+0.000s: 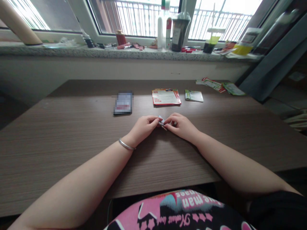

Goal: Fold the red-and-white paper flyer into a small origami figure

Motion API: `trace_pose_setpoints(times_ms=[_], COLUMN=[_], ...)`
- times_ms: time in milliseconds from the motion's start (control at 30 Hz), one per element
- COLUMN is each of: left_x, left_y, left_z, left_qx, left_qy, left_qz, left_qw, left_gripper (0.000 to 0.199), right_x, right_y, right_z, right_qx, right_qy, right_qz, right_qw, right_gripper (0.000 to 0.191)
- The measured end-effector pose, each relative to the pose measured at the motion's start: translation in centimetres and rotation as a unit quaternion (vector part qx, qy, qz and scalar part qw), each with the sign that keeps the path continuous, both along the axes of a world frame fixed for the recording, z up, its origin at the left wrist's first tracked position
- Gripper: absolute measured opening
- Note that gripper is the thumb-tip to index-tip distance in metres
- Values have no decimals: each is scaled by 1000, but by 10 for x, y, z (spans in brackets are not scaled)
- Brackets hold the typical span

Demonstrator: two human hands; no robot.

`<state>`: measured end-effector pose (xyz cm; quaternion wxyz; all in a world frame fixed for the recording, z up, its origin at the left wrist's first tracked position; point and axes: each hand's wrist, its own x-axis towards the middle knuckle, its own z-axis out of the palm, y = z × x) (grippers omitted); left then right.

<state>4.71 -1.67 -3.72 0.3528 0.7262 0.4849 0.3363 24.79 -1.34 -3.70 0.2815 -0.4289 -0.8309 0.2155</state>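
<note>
My left hand (144, 126), with a silver bangle at the wrist, is closed in a pinch low over the table (72, 140). Between thumb and fingers it grips one side of a small pale blue-and-white piece (161, 120) that looks like folded paper. From the other side, my right hand (182, 127) pinches the same piece with thumb and fingertips. Much of the piece is hidden by the fingers, so its exact kind cannot be made out. Just beyond the hands lies a stack of red-edged printed cards (166, 97), with a smaller green-and-white stack (193, 95) to its right.
A dark-framed phone-like device (123, 103), its screen blurred, lies left of the cards. Several green and red leaflets (216, 85) are at the back right. The stone windowsill (144, 56) behind holds a lidded dark cup (178, 33), bottles, pens and other small items.
</note>
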Motion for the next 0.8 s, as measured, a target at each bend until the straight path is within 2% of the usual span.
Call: trace_pose_setpoints(times_ms=[200,333,467,533,633,800], left_x=[0,0,0,0,0,0], left_y=[-1,-3,-3,-3,-2,-1], left_z=[-2,2,4,2,-1,-3], left_qx=[11,95,171,160,101,32], left_qy=[-5,73,115,111,106,89], left_qz=[5,11,34,12,-13,7], left_qw=[1000,993,978,981,989,995], left_gripper=[28,20,18,18,21,30], right_x=[0,-2,-2,-1,-1,0], right_y=[-5,-10,-6,-2,2,5], right_z=[6,7,3,0,-5,-8], right_qx=[9,-12,-45,-76,-121,-181], right_qy=[-31,-48,-4,39,100,170], right_qz=[17,-30,-43,-50,-56,-53], right_qw=[999,998,998,995,986,967], right_gripper=[17,20,15,18,23,29])
